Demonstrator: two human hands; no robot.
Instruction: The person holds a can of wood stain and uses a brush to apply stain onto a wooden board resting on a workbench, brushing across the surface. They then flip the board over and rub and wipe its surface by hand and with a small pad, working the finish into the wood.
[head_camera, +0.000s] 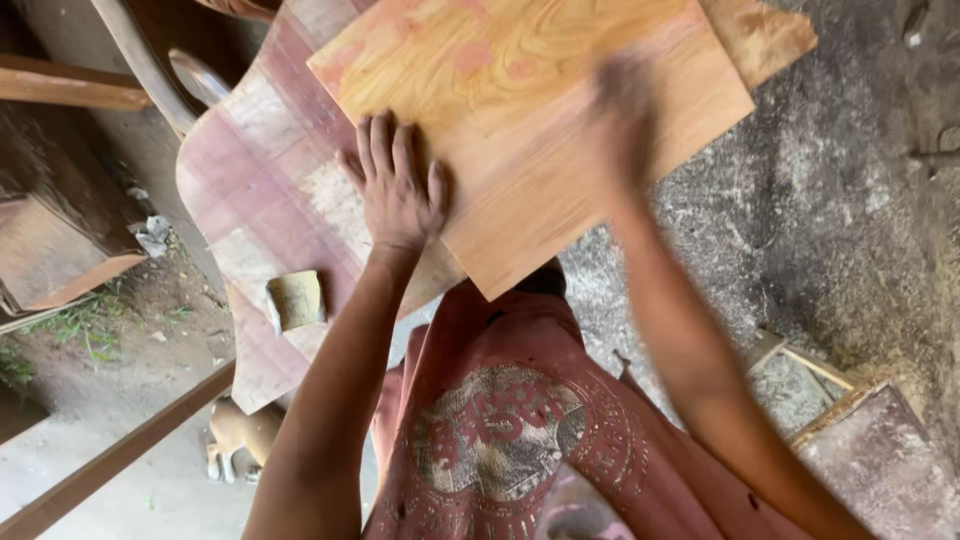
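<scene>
- Nearest the camera, a faded reddish shirt with a worn round print fills the lower middle, and two bare forearms reach away from it toward the work.
- Left hand lies flat, palm down, fingers together and stretched out. It presses on the near left edge of a pale wooden board and grips nothing; the pressure seems meant to keep the board from sliding.
- Right hand is a blur on the board's right half, seemingly in a rubbing stroke. Whether its fingers are closed around something cannot be told.
- That board, light yellow-orange with clear grain, sits tilted on top of a larger worn panel with reddish and whitish patches. The panel acts as the work surface, holding the board up off the floor.
- A second piece of similar pale wood pokes out from under the board at its far right corner.
- On the panel, near the left forearm but apart from it, lies a small folded yellowish sheet, possibly sandpaper.
- Pale dust covers the grey floor to the right.
- At lower right, framed panels lie on the floor.
- At lower left, a small tan animal stands on the ground below the panel, beside a long wooden beam.
</scene>
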